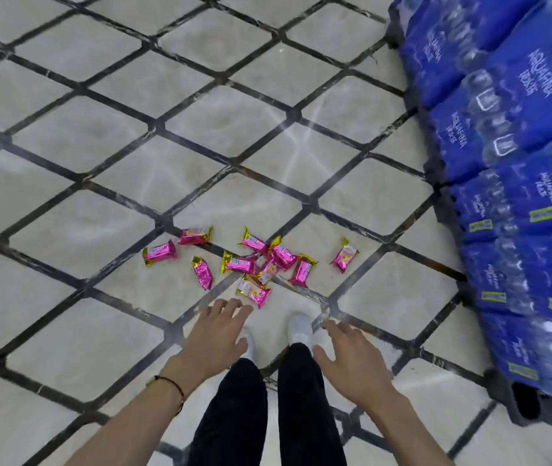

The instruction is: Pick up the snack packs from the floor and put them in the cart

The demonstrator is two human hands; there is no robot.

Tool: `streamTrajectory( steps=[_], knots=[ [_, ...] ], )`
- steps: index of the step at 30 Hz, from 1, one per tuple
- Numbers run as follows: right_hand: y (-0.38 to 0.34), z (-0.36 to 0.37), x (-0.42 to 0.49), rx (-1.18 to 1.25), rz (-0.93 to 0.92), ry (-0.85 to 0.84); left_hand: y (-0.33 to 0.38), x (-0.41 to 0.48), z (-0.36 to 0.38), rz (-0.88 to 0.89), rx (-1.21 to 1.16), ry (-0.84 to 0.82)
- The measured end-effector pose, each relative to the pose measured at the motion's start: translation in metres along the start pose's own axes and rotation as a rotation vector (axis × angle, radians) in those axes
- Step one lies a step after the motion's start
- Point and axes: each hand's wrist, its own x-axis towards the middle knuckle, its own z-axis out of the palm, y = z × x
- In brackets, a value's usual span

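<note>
Ten snack packs, two empty hands

Pink-and-gold snack packs, grey black-latticed floor, blue water packs.

Tiled floor w/ pink snack packs scattered mid, blue water packs at rt.

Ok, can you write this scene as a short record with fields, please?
left hand: open, empty, over the floor
right hand: open, empty
snack packs: about ten, pink, scattered on the floor before the shoes
water bottle packs: blue, stacked at the right
cart: not in view
</note>
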Motion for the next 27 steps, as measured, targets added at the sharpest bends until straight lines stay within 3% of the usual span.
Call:
streamTrajectory(
  steps=[6,13,20,27],
  knots=[
    [0.032,0.068,0.144,-0.047,-0.055,-0.004,-0.039,0.097,0.093,0.016,0.105,-0.057],
    [0.099,0.206,0.275,-0.037,-0.056,0.060,-0.088,0.215,0.236,-0.035,0.030,-0.041],
    [0.178,0.327,0.381,0.113,0.172,0.141,-0.129,0.303,0.396,0.058,0.097,-0.051],
    [0.207,0.373,0.475,0.234,0.287,0.198,-0.145,0.345,0.461,0.129,0.286,0.001]
  ],
)
